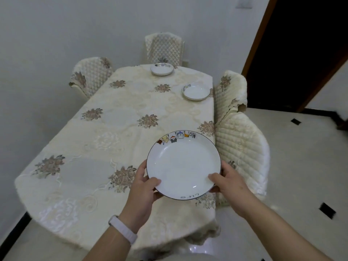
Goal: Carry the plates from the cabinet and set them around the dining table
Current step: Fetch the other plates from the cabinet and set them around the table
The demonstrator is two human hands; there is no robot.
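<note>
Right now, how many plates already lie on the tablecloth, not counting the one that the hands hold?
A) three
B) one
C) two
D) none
C: the far plate lies on the tablecloth before the end chair, the second plate lies near the right edge, and the left hand and right hand hold the third plate.

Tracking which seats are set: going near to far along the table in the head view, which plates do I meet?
The held plate, gripped by left hand and right hand → plate at the right edge → plate at the far end.
</note>
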